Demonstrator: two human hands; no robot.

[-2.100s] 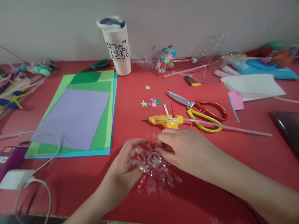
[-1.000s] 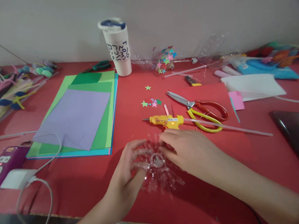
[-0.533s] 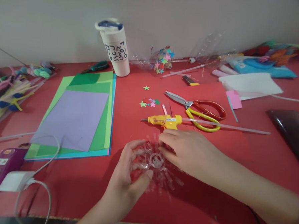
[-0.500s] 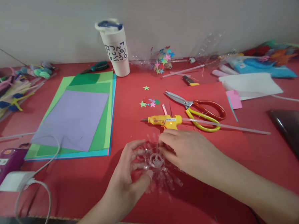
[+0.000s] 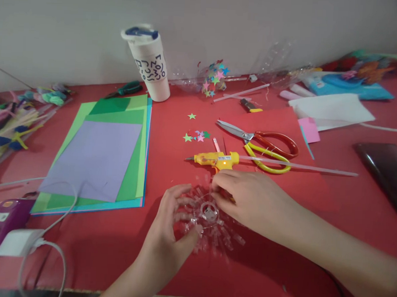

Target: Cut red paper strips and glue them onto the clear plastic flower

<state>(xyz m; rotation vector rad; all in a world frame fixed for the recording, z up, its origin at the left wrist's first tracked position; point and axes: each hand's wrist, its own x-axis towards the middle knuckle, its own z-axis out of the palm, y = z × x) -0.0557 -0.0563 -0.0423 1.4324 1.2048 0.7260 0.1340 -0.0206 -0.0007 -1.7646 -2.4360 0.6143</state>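
Observation:
In front of me on the red table is a clear plastic piece point(image 5: 209, 213), with a ring at its middle and many thin strips fanned outward like a flower. My left hand point(image 5: 176, 222) curls around its left side, fingers among the strips and thumb on its near edge. At the upper right edge my right hand point(image 5: 242, 193) has its fingers bent together on the strips; the fingertips are partly hidden. Just beyond lies a yellow glue gun point(image 5: 218, 159) with a long clear glue stick in its back. Scissors point(image 5: 258, 143) with red and yellow handles lie behind it.
Stacked coloured paper point(image 5: 98, 156) lies left, near a purple power socket point(image 5: 6, 222) with a white charger and cable. Small paper stars point(image 5: 199, 136) are scattered in the middle. A white tumbler point(image 5: 149, 66) stands by the wall. A dark phone-like object point(image 5: 385, 171) lies right.
The view has shifted slightly. Both hands stay around the clear plastic piece, which seems turned a little; nothing else has visibly moved.

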